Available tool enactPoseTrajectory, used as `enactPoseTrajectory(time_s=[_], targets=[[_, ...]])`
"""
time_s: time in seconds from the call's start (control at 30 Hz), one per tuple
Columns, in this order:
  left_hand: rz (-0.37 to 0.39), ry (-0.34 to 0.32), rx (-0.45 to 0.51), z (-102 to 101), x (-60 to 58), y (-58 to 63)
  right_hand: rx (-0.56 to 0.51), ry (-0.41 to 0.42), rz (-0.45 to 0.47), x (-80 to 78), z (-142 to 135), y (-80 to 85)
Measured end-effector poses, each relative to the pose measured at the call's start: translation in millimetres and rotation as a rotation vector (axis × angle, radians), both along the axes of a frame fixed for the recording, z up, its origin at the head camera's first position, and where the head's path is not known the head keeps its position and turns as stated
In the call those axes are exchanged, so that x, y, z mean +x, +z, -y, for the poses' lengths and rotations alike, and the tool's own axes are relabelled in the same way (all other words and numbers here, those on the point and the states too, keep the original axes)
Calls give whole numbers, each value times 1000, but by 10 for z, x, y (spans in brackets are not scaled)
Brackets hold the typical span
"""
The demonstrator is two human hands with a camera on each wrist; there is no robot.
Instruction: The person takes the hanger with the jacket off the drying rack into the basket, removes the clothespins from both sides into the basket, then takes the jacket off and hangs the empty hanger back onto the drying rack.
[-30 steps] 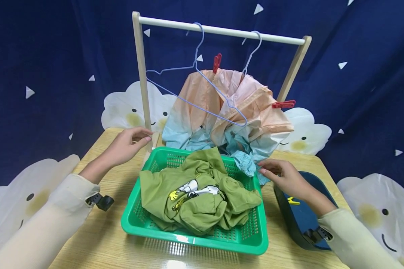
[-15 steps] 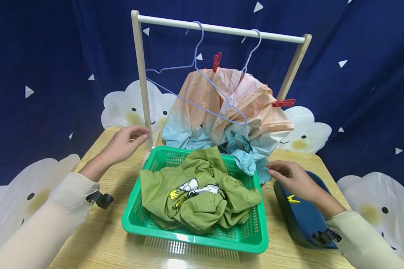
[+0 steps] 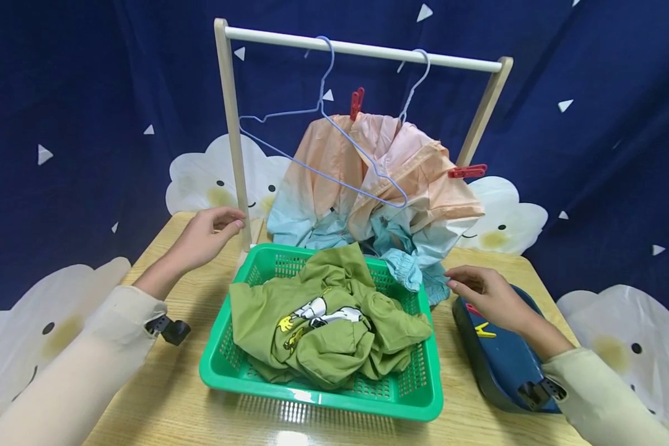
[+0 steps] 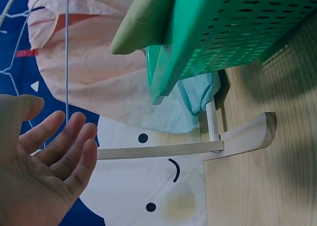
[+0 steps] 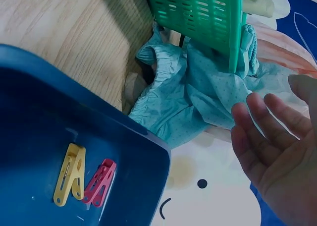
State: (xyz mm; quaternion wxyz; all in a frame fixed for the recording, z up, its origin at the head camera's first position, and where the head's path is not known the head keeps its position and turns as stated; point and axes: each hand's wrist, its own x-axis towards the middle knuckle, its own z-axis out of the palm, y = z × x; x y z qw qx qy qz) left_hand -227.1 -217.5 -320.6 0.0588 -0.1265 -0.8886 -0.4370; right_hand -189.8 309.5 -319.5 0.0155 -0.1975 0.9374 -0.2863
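Note:
My left hand (image 3: 209, 236), fingers loosely bent and holding nothing, hovers beside the left post (image 3: 231, 124) of a small clothes rack. My right hand (image 3: 492, 298) is likewise relaxed with nothing in it, its fingertips close to the light blue elastic cuff (image 5: 166, 82) of a jacket. That peach-to-blue jacket (image 3: 320, 167) hangs from the rack, with red clothespins (image 3: 357, 103) at its top and right side. One cuff droops over the rim of a green basket (image 3: 256, 387). Inside the basket lies a crumpled olive garment (image 3: 334, 353) printed with a cartoon dog.
A bare blue wire hanger (image 3: 331, 59) hangs on the white rail (image 3: 368, 48), in front of the jacket. Right of the basket stands a dark blue tub (image 3: 493, 371) with a yellow clothespin (image 5: 70, 174) and a pinkish-red one (image 5: 100, 183). Everything stands on a wooden table (image 3: 156, 384).
My right hand has drawn a little to the right, away from the hanging blue cuff and over the tub. The left hand has barely shifted. Garments and basket stay as they were.

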Motion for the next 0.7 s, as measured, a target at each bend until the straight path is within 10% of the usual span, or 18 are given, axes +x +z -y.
enactPoseTrajectory(time_s=[0.43,0.7], targets=[[-96,131,99,-5,-199,81,4,-14,-17,-45,-49,-13],[-65,321,152,-82,-425,151,6,-17,-45,-120,-20,-14]])
